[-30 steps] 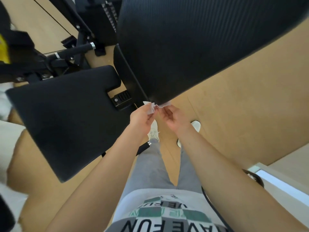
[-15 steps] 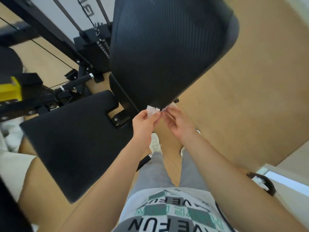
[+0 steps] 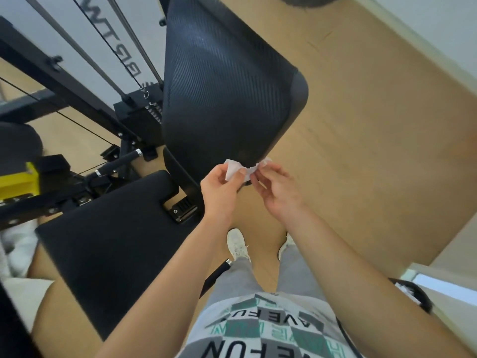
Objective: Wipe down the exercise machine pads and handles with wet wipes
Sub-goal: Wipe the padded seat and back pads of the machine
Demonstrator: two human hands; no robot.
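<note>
Operator: Wipe (image 3: 235, 169) status?

Inspector: By the back pad (image 3: 227, 94) lower edge. Fingers (image 3: 240, 173) of your left hand (image 3: 219, 195) and right hand (image 3: 278, 192) pinch 1 end each. Judged limp, damp, light: bunch it, grip centrally.

The person's shirt (image 3: 263, 329), below the left hand (image 3: 219, 195) and right hand (image 3: 280, 192), bears upside-down black letters "AVE FU" and, lower, "FUN". Up-left of the left hand, the machine's white panel (image 3: 103, 47) carries dark rotated letters, not clearly legible.

Wet wipe (image 3: 238, 170) between both hands
</note>
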